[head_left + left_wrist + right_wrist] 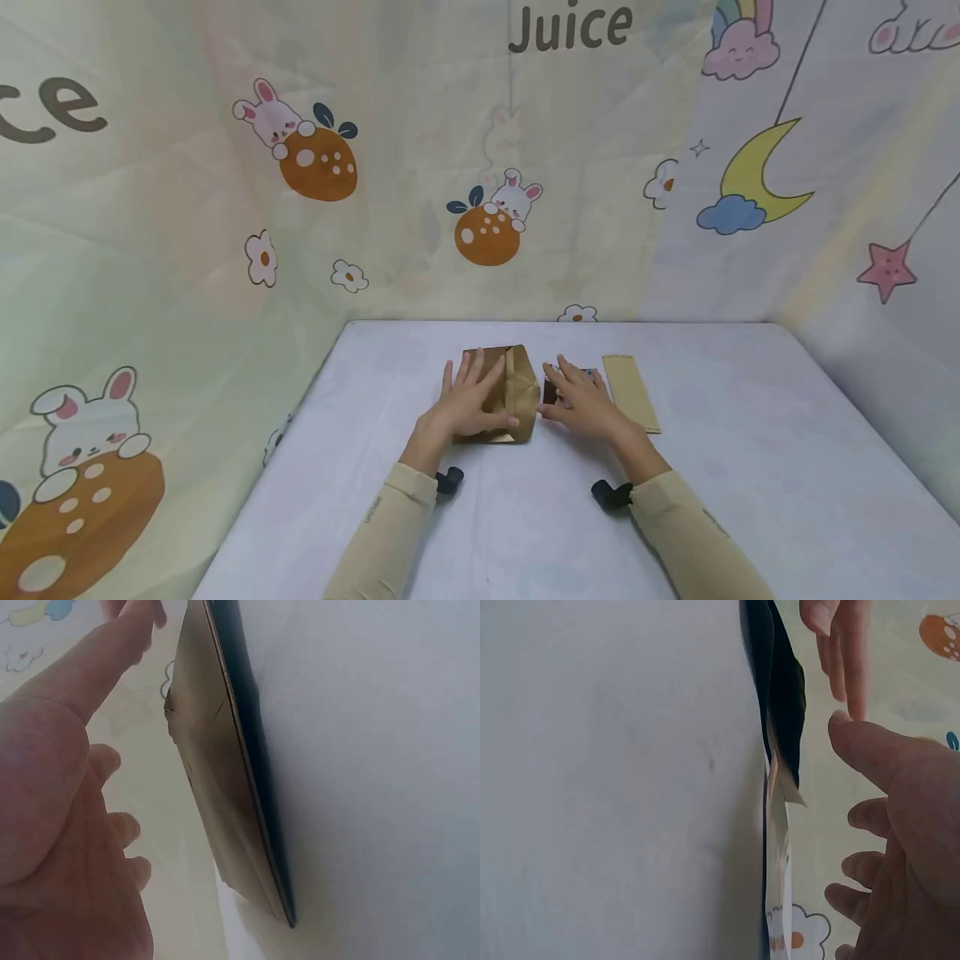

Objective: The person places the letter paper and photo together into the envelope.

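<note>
A brown paper envelope (522, 392) lies on the white table, its flap side facing right. Over its left part my left hand (465, 404) is spread, fingers straight. Just right of the flap, my right hand (581, 404) is held with fingers extended above a small dark printed item (550, 390), mostly hidden beneath it. In the left wrist view, the envelope (217, 742) shows edge-on beside the left hand (45, 802). The right wrist view has the right hand (915, 825) beside a thin pale item (778, 862) with reddish print; contact is unclear.
A folded tan paper strip (632, 393) lies right of my right hand. Dark wrist-camera mounts (611, 496) stick out inward from both wrists. A cartoon-printed cloth (405, 250) hangs behind the table and along its sides.
</note>
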The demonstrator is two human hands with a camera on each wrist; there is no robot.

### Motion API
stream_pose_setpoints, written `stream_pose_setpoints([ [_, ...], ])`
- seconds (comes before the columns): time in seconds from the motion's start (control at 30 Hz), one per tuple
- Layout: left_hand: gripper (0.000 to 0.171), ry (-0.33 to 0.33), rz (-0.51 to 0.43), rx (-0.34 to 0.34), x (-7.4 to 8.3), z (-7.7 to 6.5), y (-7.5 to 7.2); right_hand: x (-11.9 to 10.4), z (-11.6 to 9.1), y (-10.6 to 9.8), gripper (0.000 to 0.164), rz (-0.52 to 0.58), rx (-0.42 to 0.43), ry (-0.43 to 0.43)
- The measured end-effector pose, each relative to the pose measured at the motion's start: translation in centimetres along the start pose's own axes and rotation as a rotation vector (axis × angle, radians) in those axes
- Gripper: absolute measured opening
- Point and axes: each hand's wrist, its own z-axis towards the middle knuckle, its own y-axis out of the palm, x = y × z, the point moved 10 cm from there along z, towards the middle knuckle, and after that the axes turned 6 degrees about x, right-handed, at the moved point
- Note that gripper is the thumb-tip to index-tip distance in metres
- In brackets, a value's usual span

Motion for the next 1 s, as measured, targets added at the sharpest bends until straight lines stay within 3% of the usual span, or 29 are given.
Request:
stream_pose_setpoints([
  [0.37,0.096,-0.002,-0.004,0.037,-0.5,0.2,-0.4,-2.3,0.9,1.1,0.078,0.007,-0.039,-0.058],
  [0.7,0.098,-0.021,0.019,0.015,-1.0,0.1,0.0,-3.0,1.9,2.1,0.08,-0.013,-0.06,-0.07],
  [1.0,0.1,-0.027,-0.024,0.009,-1.5,0.1,-0.2,-3.8,2.9,2.1,0.083,0.057,-0.071,-0.067],
])
